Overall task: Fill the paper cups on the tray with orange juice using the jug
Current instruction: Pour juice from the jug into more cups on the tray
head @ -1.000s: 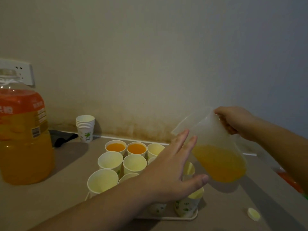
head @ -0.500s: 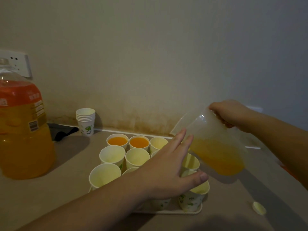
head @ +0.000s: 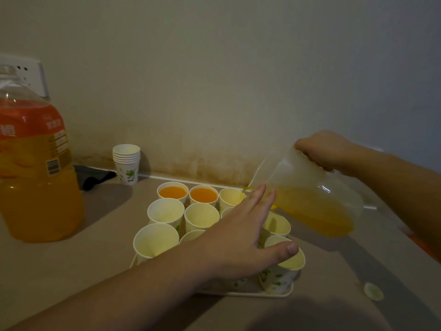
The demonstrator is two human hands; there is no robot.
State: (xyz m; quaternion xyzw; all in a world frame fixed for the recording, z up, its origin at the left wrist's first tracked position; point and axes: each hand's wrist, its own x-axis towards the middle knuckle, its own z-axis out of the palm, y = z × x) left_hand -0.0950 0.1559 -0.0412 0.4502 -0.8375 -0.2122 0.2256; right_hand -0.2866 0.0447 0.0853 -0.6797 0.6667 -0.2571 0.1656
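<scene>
A clear plastic jug (head: 310, 199) half full of orange juice is tilted to the left, and my right hand (head: 324, 149) grips its handle. A thin stream runs from its spout into the third back-row paper cup (head: 230, 197). Two back-row cups (head: 173, 192) (head: 203, 195) hold juice. Several other cups on the white tray (head: 274, 293) look empty, such as the front-left cup (head: 155, 241). My left hand (head: 238, 240) hovers flat over the middle cups with straight fingers and hides some of them.
A big juice bottle (head: 35, 175) stands at the left on the grey counter (head: 71, 259). A stack of spare cups (head: 126, 163) and a dark cloth (head: 93, 177) sit by the wall. A small bottle cap (head: 373, 291) lies at the front right.
The jug has tipped further left and lower, and juice now streams into the third back-row cup. My left hand stays spread over the cups.
</scene>
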